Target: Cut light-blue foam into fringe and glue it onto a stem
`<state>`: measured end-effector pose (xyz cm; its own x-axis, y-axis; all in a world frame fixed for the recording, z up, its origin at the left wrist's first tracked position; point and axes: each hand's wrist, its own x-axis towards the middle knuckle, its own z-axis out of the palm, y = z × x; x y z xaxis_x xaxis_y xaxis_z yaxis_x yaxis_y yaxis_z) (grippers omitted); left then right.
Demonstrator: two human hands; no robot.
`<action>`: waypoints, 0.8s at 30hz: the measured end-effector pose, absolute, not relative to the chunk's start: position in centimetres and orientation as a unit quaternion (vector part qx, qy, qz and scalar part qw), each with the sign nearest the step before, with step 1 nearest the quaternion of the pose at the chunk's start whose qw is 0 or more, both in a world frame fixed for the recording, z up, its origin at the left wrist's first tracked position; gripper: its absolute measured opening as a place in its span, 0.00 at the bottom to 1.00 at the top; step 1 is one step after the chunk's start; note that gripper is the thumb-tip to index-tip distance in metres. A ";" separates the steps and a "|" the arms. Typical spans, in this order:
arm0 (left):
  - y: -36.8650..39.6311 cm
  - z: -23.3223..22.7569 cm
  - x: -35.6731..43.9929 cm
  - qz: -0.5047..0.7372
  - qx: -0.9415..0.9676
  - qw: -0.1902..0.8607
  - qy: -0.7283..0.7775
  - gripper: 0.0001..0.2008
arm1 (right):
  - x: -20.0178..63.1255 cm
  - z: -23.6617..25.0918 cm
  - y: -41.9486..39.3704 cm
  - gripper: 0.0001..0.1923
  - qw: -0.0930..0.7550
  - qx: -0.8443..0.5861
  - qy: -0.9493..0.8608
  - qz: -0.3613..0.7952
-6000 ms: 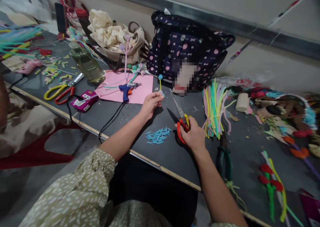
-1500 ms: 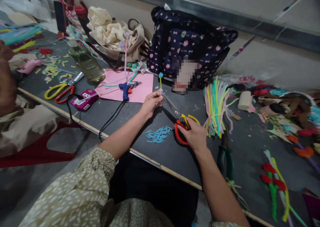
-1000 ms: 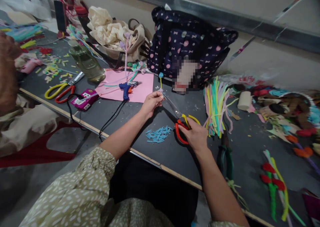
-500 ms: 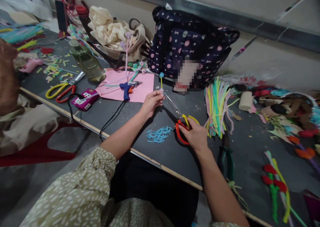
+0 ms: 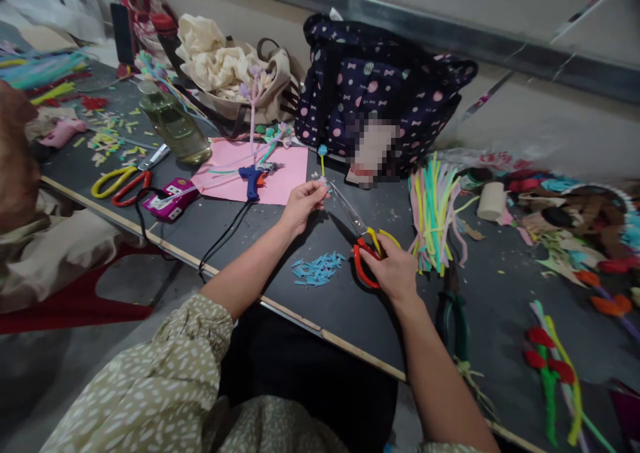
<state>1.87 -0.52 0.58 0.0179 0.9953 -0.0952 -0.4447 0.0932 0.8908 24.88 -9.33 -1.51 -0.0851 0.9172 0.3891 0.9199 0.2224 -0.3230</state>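
Head view. Left hand (image 5: 301, 204) reaches forward over the dark tabletop (image 5: 330, 306), forearm bare, sleeve pushed to the elbow; fingers (image 5: 316, 188) pressed together, pinching a small pale blue piece (image 5: 323, 183) at the base of a thin yellow stem with a blue tip (image 5: 321, 154) that stands up at 12 o'clock from the pinch. Right hand (image 5: 393, 270) is low on the tabletop at 4 o'clock from the left hand, fingers through the red and yellow loops of the scissors (image 5: 361, 238), closed around the handles. Scissor blades run toward 10 o'clock, tips right at the pinched piece; whether the blades are parted is too small to tell.

Pile of blue clippings (image 5: 317, 269) lies on the tabletop between the two forearms, 6 o'clock from the left hand. Bundle of pipe cleaners (image 5: 434, 212) just beside the right hand at 2 o'clock. Green-handled pliers (image 5: 451, 320) at 4 o'clock from the right hand. Blue glue gun (image 5: 253, 176) on pink paper (image 5: 283, 176) at 10 o'clock from the left hand. Polka-dot bag (image 5: 380, 93) at the rear, 12 o'clock. Second pair of scissors (image 5: 127, 180), yellow and red, far left.
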 end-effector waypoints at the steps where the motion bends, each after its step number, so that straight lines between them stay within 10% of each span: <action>1: -0.5 0.6 1.9 0.576 0.347 0.625 0.396 0.17 | 24.9 -1.5 -9.3 0.30 0.264 -0.622 -0.737 -0.002; 24: -0.5 0.7 2.1 0.607 0.282 0.652 0.356 0.17 | 24.8 -1.8 -9.5 0.26 0.278 -0.600 -0.750 0.006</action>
<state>2.06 -0.46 0.70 0.0095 0.9924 -0.1225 -0.5914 0.1044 0.7996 24.77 -9.46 -1.80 -0.1252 0.9037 0.4095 0.8969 0.2796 -0.3427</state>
